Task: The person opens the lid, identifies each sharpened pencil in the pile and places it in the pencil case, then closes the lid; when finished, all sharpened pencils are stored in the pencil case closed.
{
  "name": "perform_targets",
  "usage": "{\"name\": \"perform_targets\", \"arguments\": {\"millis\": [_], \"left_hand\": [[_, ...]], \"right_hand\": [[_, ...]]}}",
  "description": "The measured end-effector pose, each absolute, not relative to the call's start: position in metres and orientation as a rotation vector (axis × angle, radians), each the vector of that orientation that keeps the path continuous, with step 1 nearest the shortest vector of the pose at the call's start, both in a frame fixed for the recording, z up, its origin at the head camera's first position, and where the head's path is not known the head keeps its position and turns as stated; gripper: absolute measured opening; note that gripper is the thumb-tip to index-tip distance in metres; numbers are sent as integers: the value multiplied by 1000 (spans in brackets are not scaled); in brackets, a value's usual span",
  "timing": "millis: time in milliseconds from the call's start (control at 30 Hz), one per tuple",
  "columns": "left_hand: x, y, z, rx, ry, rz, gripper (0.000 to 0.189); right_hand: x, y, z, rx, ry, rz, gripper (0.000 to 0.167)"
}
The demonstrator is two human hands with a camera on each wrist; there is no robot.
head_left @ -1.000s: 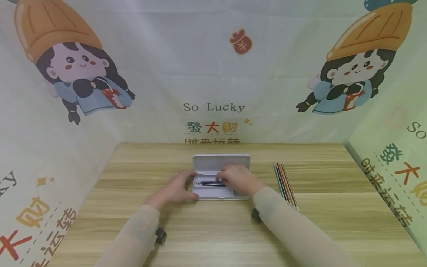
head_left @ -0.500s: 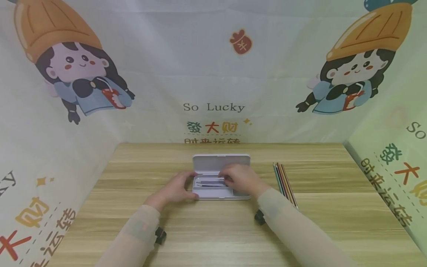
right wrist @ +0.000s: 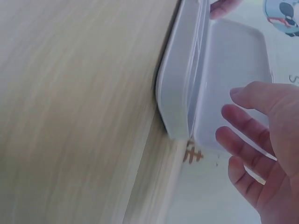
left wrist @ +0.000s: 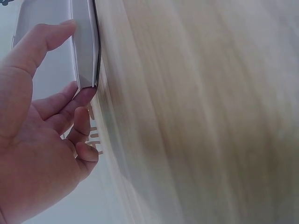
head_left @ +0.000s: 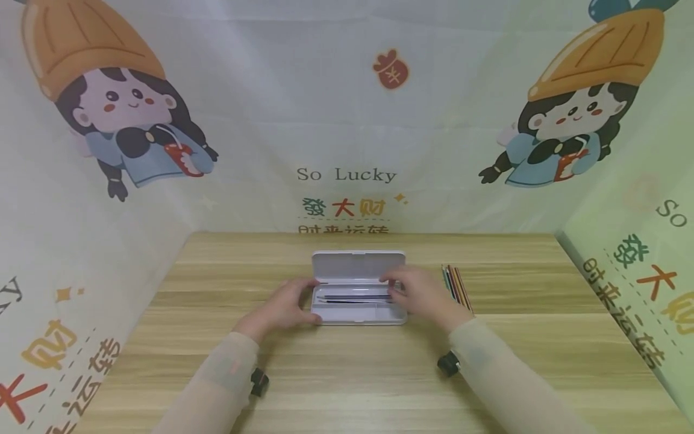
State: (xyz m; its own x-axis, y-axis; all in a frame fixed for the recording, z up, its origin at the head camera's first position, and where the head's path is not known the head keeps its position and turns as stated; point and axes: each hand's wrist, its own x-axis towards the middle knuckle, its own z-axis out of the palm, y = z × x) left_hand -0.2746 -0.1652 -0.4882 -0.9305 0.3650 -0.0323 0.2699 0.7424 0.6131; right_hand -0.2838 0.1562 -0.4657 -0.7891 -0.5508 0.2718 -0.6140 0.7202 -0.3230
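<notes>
A pale pencil case point(head_left: 347, 314) lies with its lid point(head_left: 355, 268) raised, at the middle of the table. Dark pencils point(head_left: 352, 298) lie lengthwise in its rear compartment. My left hand point(head_left: 282, 310) holds the case's left end, thumb at the front and fingers round the back corner; the left wrist view shows the thumb point(left wrist: 58, 36) against the case's edge. Over the case's right end is my right hand point(head_left: 425, 295), fingers spread and slightly bent. The right wrist view shows nothing between its fingers point(right wrist: 245, 149). That hand hides the pencils' right ends in the head view.
Several coloured pencils point(head_left: 458, 286) lie together on the wooden table point(head_left: 347, 374), right of the case and partly behind my right hand and wrist. A printed cloth point(head_left: 347, 120) stands along the back and both sides of the table.
My right hand has let go of the dark pencil and moved right, from inside the case to its right end. The pencils in the case show more of their length. My left hand stays put.
</notes>
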Motion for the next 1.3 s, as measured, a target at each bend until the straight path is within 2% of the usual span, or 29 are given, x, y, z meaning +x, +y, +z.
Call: {"name": "perform_targets", "arguments": {"millis": [433, 767, 1300], "left_hand": [[-274, -165, -488, 516, 2788, 938, 85], [-274, -165, -487, 506, 2790, 931, 85], [-275, -164, -490, 488, 2781, 945, 85]], "right_hand": [[-281, 202, -468, 670, -2821, 639, 32], [-280, 232, -469, 489, -2966, 561, 33], [-283, 255, -472, 405, -3073, 564, 28]]}}
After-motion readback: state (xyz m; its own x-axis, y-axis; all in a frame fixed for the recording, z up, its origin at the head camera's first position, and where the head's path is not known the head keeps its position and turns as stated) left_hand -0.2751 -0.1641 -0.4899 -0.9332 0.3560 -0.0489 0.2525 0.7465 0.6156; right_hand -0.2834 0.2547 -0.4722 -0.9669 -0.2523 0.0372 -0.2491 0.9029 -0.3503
